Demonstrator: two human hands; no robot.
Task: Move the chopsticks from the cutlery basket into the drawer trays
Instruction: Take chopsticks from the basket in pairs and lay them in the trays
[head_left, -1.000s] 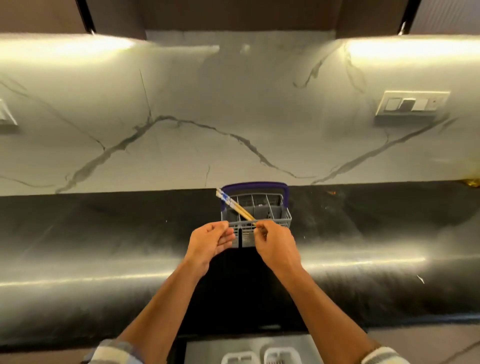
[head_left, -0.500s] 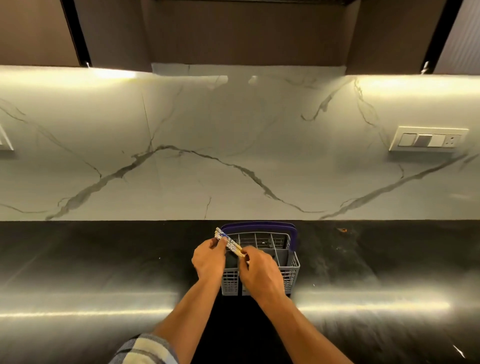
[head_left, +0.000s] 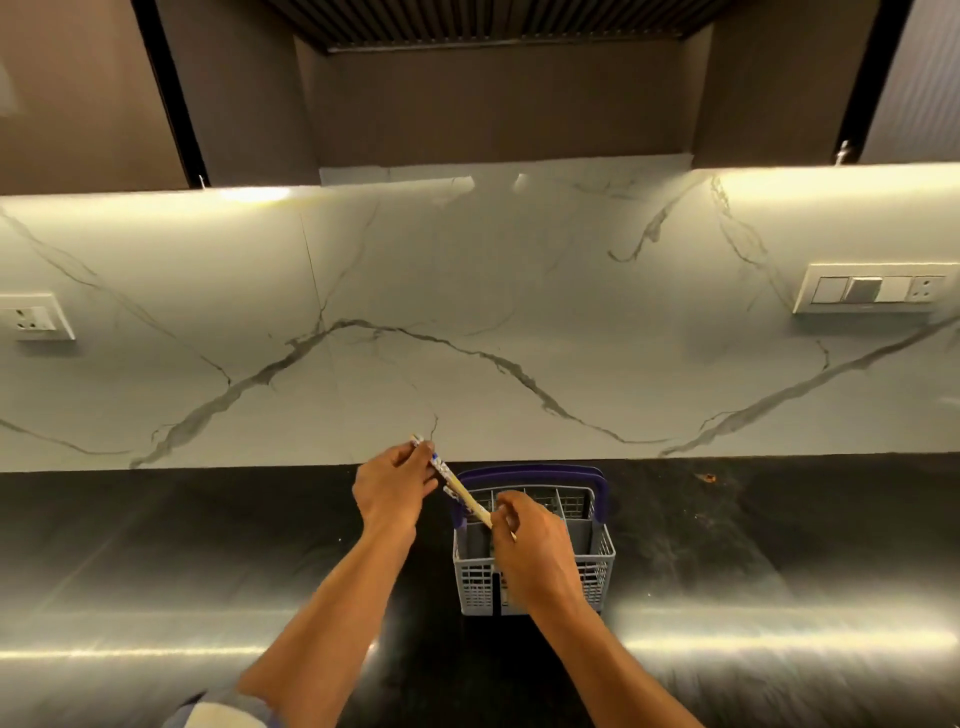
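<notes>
A grey cutlery basket (head_left: 602, 566) with a purple handle stands on the black counter near the marble wall. Wooden chopsticks (head_left: 460, 487) with blue and white patterned tops slant up to the left above the basket's left rim. My left hand (head_left: 392, 488) pinches their patterned top ends, up and left of the basket. My right hand (head_left: 530, 540) grips their lower tips over the basket's front compartments and hides part of the front wall. The drawer trays are out of view.
The glossy black counter (head_left: 208, 571) runs left and right of the basket. A marble backsplash (head_left: 467, 312) rises behind it, with a socket plate (head_left: 31, 317) at left and a switch plate (head_left: 872, 288) at right. Dark cabinets hang overhead.
Both hands have lifted the chopsticks higher, up and out of the basket toward the left. The camera has tilted upward, so the drawer trays at the bottom edge have left the view.
</notes>
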